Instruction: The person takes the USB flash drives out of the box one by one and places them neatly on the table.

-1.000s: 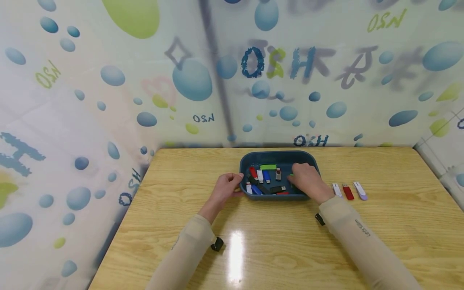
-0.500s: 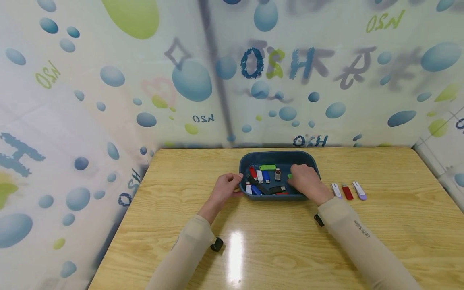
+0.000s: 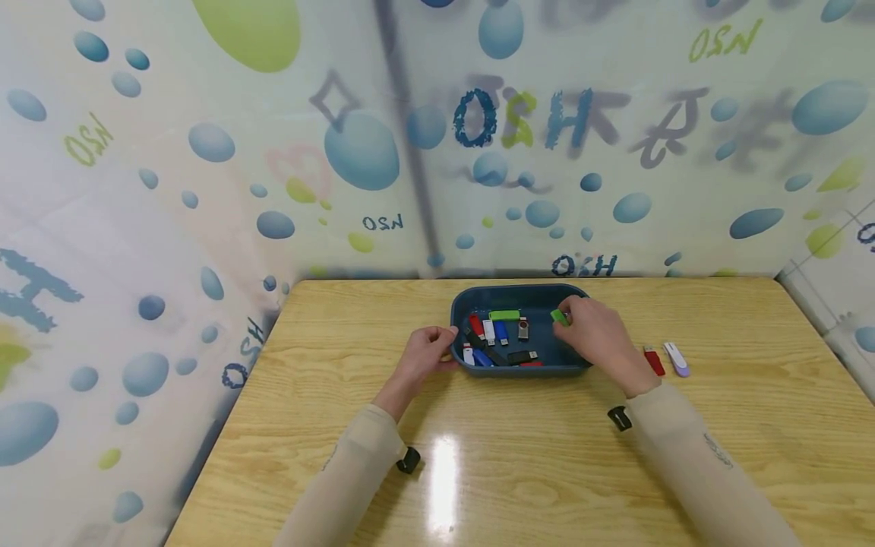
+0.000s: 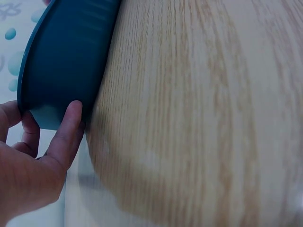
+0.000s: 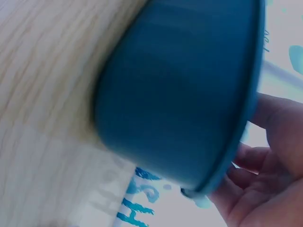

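Observation:
A dark blue plastic tray point(image 3: 492, 372) sits on the table with several USB sticks in it. My left hand point(image 3: 422, 355) holds its left end; in the left wrist view the thumb is at the rim and the fingers point(image 4: 71, 118) lie against the outer wall. Over the tray's right end, my right hand point(image 3: 601, 334) pinches a bright green USB stick point(image 3: 559, 317). The right wrist view has that hand point(image 5: 270, 170) beyond the tray wall point(image 5: 175, 94), which hides the stick. Inside lie another green stick point(image 3: 504, 315), a blue one point(image 3: 501, 332) and a swivel one point(image 3: 522, 329).
Right of the tray, a red USB stick point(image 3: 654, 361) and a white and purple one point(image 3: 677, 359) lie on the wooden table point(image 3: 519, 471). A patterned wall covering point(image 3: 437, 167) rises behind the table's far edge. Black wrist cameras are strapped under both sleeves.
My right hand has lifted the green USB stick from the tray floor and moved slightly right. Its forearm now covers the white stick on the table. The left hand has stayed in place.

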A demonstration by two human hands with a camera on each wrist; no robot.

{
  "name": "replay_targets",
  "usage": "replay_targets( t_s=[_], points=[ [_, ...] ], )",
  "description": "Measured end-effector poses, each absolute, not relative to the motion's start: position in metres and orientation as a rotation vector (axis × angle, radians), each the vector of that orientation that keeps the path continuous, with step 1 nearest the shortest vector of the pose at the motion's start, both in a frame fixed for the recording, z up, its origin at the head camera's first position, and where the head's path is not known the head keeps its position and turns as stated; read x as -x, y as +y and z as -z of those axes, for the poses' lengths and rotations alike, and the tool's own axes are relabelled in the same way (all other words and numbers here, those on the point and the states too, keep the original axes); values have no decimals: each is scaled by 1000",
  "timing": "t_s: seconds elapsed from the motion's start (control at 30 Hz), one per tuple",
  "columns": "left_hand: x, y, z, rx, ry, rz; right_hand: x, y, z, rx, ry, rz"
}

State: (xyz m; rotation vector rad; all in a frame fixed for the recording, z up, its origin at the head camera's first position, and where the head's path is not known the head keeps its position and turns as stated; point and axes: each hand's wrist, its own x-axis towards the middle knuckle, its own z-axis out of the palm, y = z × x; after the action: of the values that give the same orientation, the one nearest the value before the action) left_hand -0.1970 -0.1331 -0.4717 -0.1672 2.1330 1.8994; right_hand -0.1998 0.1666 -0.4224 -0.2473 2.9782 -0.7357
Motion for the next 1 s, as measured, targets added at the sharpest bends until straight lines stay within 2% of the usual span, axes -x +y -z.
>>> replay_targets(
  t_s=[0.47,1.0],
  points=[
    [197,-132,472,181,2137,-1901,181,203,405,231,3065,832],
    [198,-133,471,192,2140,-1881,165,261,408,163,3144,804]
  ],
)
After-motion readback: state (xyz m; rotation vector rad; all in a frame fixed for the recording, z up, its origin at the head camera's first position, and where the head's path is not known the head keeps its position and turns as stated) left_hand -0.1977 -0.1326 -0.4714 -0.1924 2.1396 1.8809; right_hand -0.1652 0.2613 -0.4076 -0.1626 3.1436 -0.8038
